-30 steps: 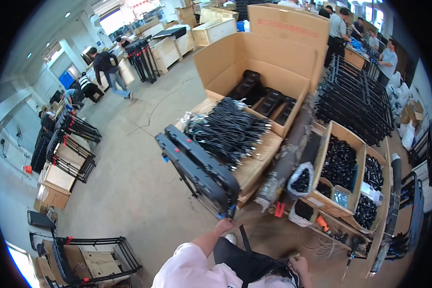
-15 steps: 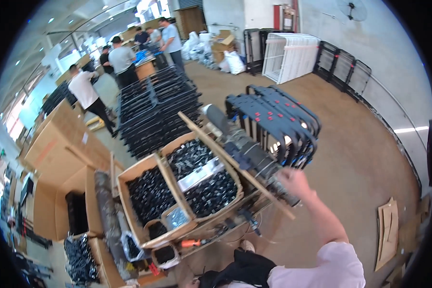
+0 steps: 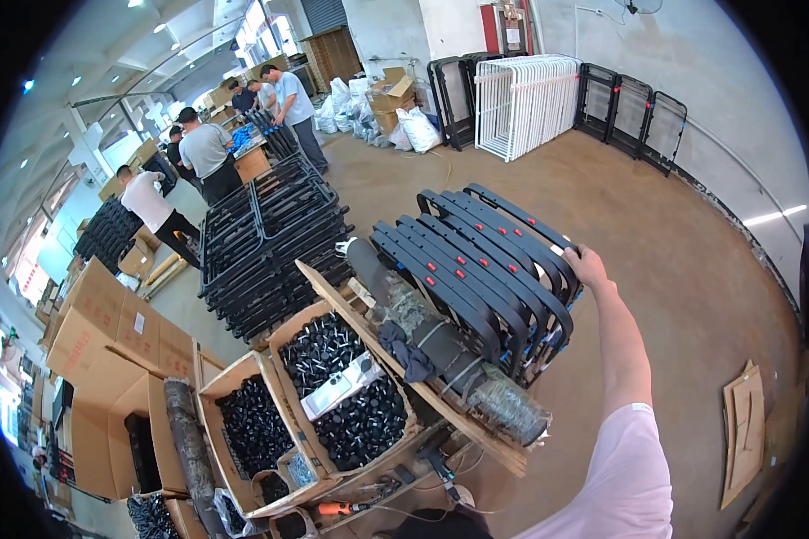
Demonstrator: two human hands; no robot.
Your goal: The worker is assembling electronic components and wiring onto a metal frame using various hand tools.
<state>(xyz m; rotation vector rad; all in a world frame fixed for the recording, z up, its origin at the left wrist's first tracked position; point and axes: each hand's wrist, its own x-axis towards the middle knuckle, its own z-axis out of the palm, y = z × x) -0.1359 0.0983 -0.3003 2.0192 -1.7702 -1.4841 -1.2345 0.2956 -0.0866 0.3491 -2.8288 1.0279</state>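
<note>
My right hand (image 3: 586, 266) is stretched forward, its fingers closed around the outermost black metal frame (image 3: 520, 214) near its rounded corner. This frame stands on edge in a row of several alike black tube frames (image 3: 463, 269) with small red parts along their tops. My left hand is not in view. Beside the row lies a long roll wrapped in plastic film (image 3: 440, 343), with a dark cloth (image 3: 404, 350) on it. A wooden board (image 3: 404, 368) runs along the roll's near side.
Cardboard boxes (image 3: 208, 409) hold black knobs or bolts. A power tool (image 3: 442, 469) lies by the bench edge. A tall stack of black frames (image 3: 270, 238) stands beyond. White racks (image 3: 526, 103) line the back wall. Several people (image 3: 208, 153) work at the far left.
My right hand has moved from above the wrapped roll outward to the black frames and closed on the outermost one. The view has shifted.
</note>
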